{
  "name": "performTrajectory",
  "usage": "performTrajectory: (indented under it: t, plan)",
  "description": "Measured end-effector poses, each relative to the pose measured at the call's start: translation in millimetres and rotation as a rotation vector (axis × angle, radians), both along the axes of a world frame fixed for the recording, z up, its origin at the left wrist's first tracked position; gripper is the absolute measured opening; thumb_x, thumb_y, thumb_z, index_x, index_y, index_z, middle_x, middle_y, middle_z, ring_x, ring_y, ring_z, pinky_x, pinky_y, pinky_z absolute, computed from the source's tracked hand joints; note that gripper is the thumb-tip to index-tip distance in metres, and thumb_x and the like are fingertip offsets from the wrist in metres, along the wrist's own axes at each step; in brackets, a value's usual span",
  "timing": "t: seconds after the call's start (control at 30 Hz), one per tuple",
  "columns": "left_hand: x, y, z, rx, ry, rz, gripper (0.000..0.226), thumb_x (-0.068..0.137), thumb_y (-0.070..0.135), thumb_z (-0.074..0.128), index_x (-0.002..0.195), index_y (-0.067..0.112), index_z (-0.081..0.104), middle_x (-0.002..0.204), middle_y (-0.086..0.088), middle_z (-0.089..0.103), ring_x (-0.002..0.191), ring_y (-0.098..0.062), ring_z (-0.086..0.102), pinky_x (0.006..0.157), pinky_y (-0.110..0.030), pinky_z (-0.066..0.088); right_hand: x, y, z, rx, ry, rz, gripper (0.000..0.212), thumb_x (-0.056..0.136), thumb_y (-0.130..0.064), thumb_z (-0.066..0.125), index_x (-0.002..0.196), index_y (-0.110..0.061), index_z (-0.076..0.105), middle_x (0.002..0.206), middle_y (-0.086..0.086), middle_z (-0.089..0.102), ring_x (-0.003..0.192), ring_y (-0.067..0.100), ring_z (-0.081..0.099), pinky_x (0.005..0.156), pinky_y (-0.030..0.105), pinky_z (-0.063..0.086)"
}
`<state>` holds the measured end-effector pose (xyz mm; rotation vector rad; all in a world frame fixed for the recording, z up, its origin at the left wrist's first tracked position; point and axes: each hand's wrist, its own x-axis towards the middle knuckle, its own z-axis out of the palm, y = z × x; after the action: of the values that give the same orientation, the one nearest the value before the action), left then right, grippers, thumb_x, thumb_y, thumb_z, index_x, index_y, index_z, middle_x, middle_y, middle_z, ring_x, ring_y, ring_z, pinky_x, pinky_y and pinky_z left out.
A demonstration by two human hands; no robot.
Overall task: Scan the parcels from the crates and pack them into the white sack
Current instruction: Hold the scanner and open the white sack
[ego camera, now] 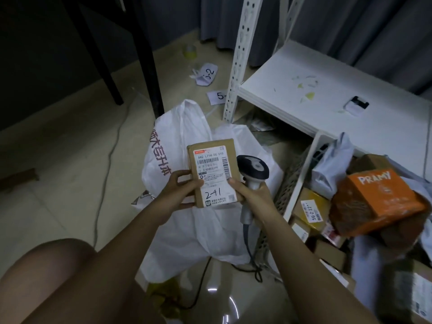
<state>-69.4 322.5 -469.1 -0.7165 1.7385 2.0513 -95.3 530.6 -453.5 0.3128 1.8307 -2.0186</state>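
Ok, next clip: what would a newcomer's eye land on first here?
The brown parcel at centre, label up with "2-41" handwritten, held by the left hand, with the right hand holding the scanner beside it. Next, the white sack behind them and the orange PRAMY box at right.

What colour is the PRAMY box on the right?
Orange with white lettering; the PRAMY box shows best in the head view.

bare floor (58, 164) open left, white sack (187, 141) ahead, crate (292, 183) crowding right
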Motion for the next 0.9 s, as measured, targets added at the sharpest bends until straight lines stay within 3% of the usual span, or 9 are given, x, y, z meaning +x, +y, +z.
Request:
performTrajectory:
  t: [0.1,0.17,0.27,0.33,0.43,0.53,0.63,0.77,0.9]
  plan:
    - [-4.4,-4.1,-9.4,0.093,-0.018,-0.047,0.048,0.080,0.034,0.072,0.122,0.028,0.048,0.106,0.004,0.072,0.096,-0.016,0.070,0.072,-0.036,0.058,-7.2,9.0,-5.2,-0.016,0.001,0.091,0.047,0.076,-0.031,0.078,0.119,-0.015,0.066,0.110,0.008,0.073,0.105,0.024,0.069,0.094,0.042,0.053]
    - [-7.0,-5.1,-15.8,0.134,-0.034,-0.073,0.048,0.081,0.036,0.070,0.122,0.026,0.048,0.112,0.001,0.070,0.101,-0.019,0.068,0.077,-0.038,0.058,-13.3,16.0,-4.5,-0.049,-0.023,0.126,0.057,0.076,-0.033,0.076,0.125,-0.009,0.062,0.113,0.010,0.072,0.106,0.022,0.068,0.088,0.035,0.056]
    - [-8.4,-2.5,-22.6,0.203,-0.027,-0.087,0.050,0.078,0.044,0.072,0.120,0.025,0.052,0.121,-0.002,0.066,0.106,-0.021,0.066,0.081,-0.039,0.056,-18.8,19.8,-0.5,0.011,-0.006,0.141,0.042,0.083,-0.026,0.074,0.116,-0.004,0.063,0.099,0.005,0.076,0.091,0.015,0.072,0.070,0.020,0.054]
    - [-10.8,1.8,-24.8,0.206,-0.007,-0.098,0.056,0.070,0.064,0.069,0.112,0.027,0.063,0.115,0.002,0.067,0.104,-0.017,0.065,0.080,-0.035,0.056,-20.1,19.4,0.3,0.054,0.026,0.072,0.040,0.084,-0.024,0.074,0.117,-0.004,0.065,0.101,0.005,0.075,0.094,0.017,0.072,0.072,0.020,0.055]
    - [-20.8,10.9,-41.1,-0.207,-0.025,0.110,0.052,0.081,0.067,0.055,0.102,0.020,0.064,0.111,-0.001,0.067,0.098,-0.018,0.064,0.082,-0.031,0.049,-17.3,20.6,2.0,0.094,0.092,-0.071,0.037,0.081,-0.020,0.078,0.115,-0.012,0.067,0.101,-0.001,0.076,0.092,0.012,0.072,0.068,0.016,0.054]
    - [-29.7,16.1,-64.2,-0.736,-0.068,0.249,0.053,0.085,0.048,0.064,0.121,0.011,0.052,0.124,-0.014,0.055,0.114,-0.031,0.052,0.089,-0.036,0.041,-8.8,29.1,-1.5,0.124,0.090,-0.173,0.033,0.077,-0.021,0.081,0.108,-0.023,0.069,0.097,-0.005,0.076,0.085,0.006,0.072,0.062,0.012,0.053]
    - [-33.3,21.0,-79.5,-0.791,-0.161,0.094,0.073,0.082,0.047,0.069,0.137,0.009,0.039,0.137,-0.016,0.040,0.127,-0.035,0.038,0.098,-0.045,0.038,-1.5,36.2,-3.1,0.206,0.081,-0.128,0.043,0.076,-0.029,0.081,0.116,-0.023,0.066,0.102,-0.006,0.075,0.089,0.004,0.070,0.064,0.009,0.052]
    - [-36.3,18.1,-82.6,-0.763,-0.110,0.138,0.028,0.094,0.026,0.056,0.113,0.005,0.057,0.116,-0.011,0.061,0.100,-0.027,0.057,0.076,-0.028,0.043,1.2,32.8,-4.8,0.202,0.073,-0.101,0.044,0.074,-0.028,0.080,0.116,-0.022,0.067,0.102,-0.005,0.075,0.092,0.006,0.071,0.069,0.012,0.054]
    - [-21.6,10.9,-54.0,-0.617,0.094,0.422,0.008,0.091,0.015,0.058,0.091,0.009,0.053,0.082,0.003,0.057,0.076,-0.015,0.050,0.056,-0.017,0.034,1.9,22.5,-6.0,0.204,0.067,-0.016,0.035,0.078,-0.023,0.079,0.111,-0.019,0.069,0.097,-0.005,0.076,0.089,0.008,0.072,0.065,0.011,0.052]
